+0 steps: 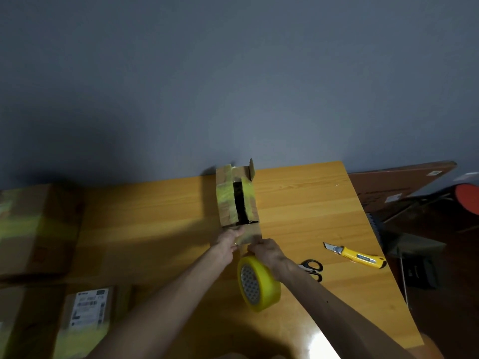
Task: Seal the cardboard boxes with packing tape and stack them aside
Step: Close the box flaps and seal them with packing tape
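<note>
Cardboard box (237, 203), long and narrow, lies on the wooden table (298, 203) with its far end at the table's far edge. It is patched with yellow tape, its top flaps stand apart over a dark gap, and a small flap stands up at the far end. Both hands meet at its near end. The left hand (229, 240) grips the near left corner, thumb up on the top and fingers curled round the end. The right hand (267, 251) has its fingers bent against the near right corner (whether they pinch the box or a strip of tape I cannot tell). So the box stretches away from both hands toward the far edge. A yellow tape roll (259, 283) sits tilted on its rim just under the right wrist, nearer the table's front edge. Black-handled scissors (312, 269) lie just right of that wrist, and a yellow knife (357, 257) lies further right, near the table's right edge. Toward the left side are a large taped box (39, 229) and, nearer, a labelled box (85, 322).
</note>
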